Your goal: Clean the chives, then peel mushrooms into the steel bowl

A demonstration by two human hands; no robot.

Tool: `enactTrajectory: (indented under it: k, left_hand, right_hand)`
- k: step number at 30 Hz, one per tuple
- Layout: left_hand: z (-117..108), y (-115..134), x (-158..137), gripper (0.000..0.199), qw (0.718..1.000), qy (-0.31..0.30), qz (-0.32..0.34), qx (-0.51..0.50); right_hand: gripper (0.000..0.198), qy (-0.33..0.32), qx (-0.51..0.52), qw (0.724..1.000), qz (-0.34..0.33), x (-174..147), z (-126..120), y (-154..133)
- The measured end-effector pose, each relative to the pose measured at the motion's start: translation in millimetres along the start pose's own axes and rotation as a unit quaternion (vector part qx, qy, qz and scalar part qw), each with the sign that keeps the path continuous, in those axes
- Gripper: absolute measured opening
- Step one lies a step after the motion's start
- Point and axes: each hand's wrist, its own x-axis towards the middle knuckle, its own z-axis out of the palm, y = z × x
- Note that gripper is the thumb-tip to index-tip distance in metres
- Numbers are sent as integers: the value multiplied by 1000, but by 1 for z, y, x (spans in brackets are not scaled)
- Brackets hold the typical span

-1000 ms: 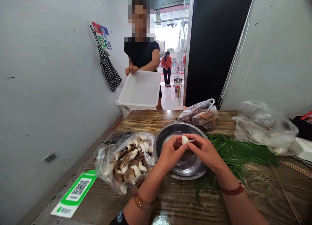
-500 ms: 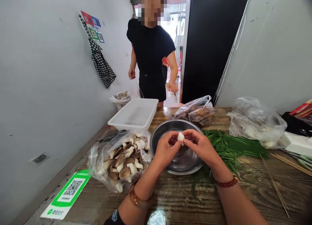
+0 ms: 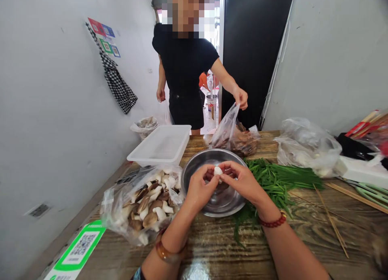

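Both hands — left hand (image 3: 198,189), right hand (image 3: 242,182) — pinch a small white clove (image 3: 217,170) over the steel bowl (image 3: 194,168); light, probably slippery — best gripped at its ends

The person in black (image 3: 184,69) now stands right at the far edge of the table (image 3: 218,247), closer than a second ago, when they were carrying the white tray (image 3: 160,144). That tray now rests on the table, left of centre in the frame, behind the bag of mushrooms (image 3: 142,203). Their hand (image 3: 241,98), upper centre, now pinches and lifts the top of the plastic bag of dark pieces (image 3: 233,136), which lay slack before.
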Motion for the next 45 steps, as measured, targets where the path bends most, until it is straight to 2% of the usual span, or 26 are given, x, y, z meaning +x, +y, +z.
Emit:
enactTrajectory:
  k: [6, 12, 18, 22, 30, 35, 45]
  left_hand:
    - [1, -3, 1, 16, 1000, -7, -4, 22]
    - [1, -3, 0, 10, 999, -11, 18, 34]
    - [1, -1, 0, 8, 999, -1, 13, 30]
    - [3, -3, 1, 11, 1000, 0, -2, -7]
    - [4, -2, 0, 17, 998, 4, -26, -55]
    - [4, -2, -1, 13, 999, 0, -18, -47]
    - [3, -2, -1, 12, 1000, -5, 4, -11]
  right_hand:
    - [19, 4, -43, 999, -21, 0, 1, -2]
    - [14, 6, -86, 995, -45, -1, 2, -6]
    - [13, 3, -87, 995, -49, -1, 2, -7]
    - [15, 5, -69, 996, -48, -1, 2, -6]
    - [21, 12, -35, 999, -10, -1, 2, -3]
    - [22, 11, -21, 1000, -3, -1, 2, -3]
    - [13, 36, -92, 994, -35, -2, 5, -5]
